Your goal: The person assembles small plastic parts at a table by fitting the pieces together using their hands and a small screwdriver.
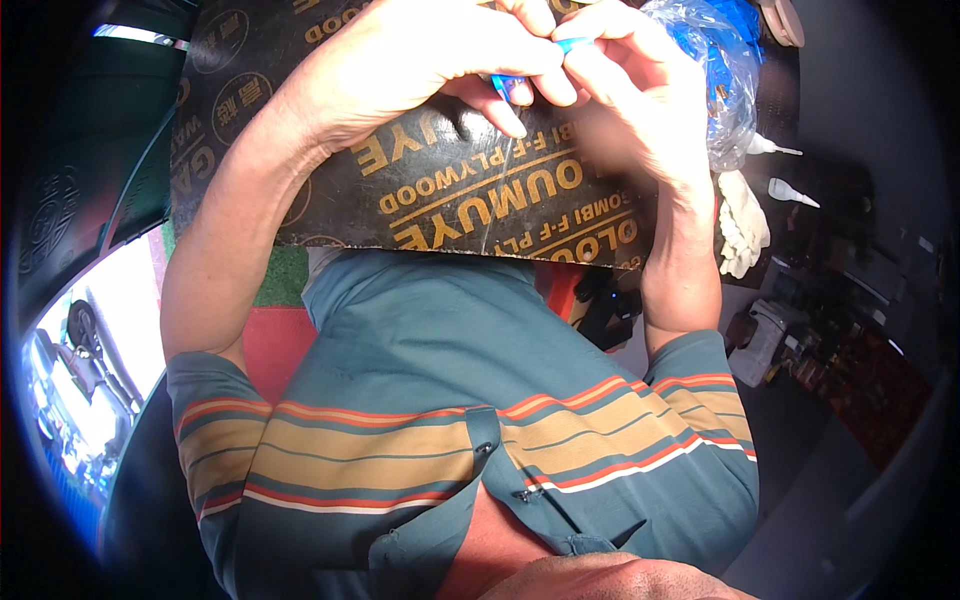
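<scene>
The left hand (430,48) and the right hand (652,95) meet above the far edge region of a black board (480,205) printed with gold lettering; the fingers of the left hand are curled closed, with a darker blue part (508,87) gripped between them; the thumb and forefinger of the right hand are pinched on a light-blue tip (573,45), located in the narrow gap between both hands; whether the tip and the darker part form a single component cannot be determined, since the fingers cover the connection; to the right of the right hand, at the far right of the board, lies a clear plastic bag (735,120) with blue contents; just right of the bag's near end is a white nozzle (770,147); a second white nozzle (788,192) lies slightly nearer; left of it and nearer still, beside the right forearm, are off-white gloves (742,230); a pale round object (783,22) is positioned at the far right, beyond the bag; the near edge of the board adjoins the person's striped teal shirt (400,330).
</scene>
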